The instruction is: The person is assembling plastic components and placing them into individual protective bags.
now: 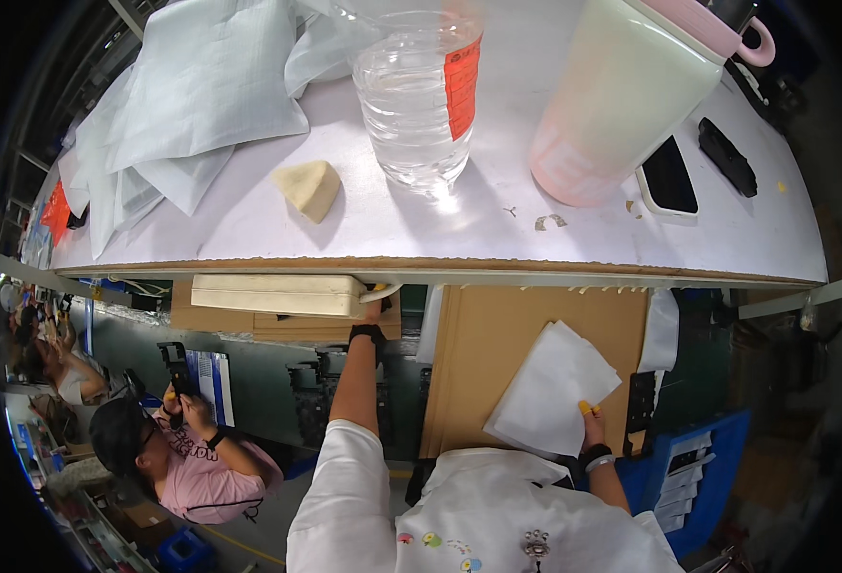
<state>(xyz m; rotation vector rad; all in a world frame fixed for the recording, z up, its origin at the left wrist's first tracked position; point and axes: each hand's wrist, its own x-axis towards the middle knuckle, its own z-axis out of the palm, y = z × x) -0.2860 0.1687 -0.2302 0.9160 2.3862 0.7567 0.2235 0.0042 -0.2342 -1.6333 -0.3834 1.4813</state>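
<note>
My right hand [593,427], with yellow finger covers, is closed on the edge of a white foam pouch [553,392]. The pouch lies over a brown cardboard sheet [461,358]. My left hand [374,309] reaches forward under the shelf edge, at the right end of a long cream-coloured box [278,295]. Its fingers are mostly hidden there, with only a bit of yellow finger cover showing. Black plastic frames [314,396] lie on the green bench to the left of my left forearm, and another black frame [641,406] is just right of my right hand.
A white shelf [230,224] spans the front, bearing a stack of white pouches [216,76], a wedge-shaped block [308,189], a water bottle [416,124], a pink-lidded tumbler [621,105] and a phone [669,180]. A co-worker in pink [211,477] handles a black part at left. A blue bin [688,477] stands at right.
</note>
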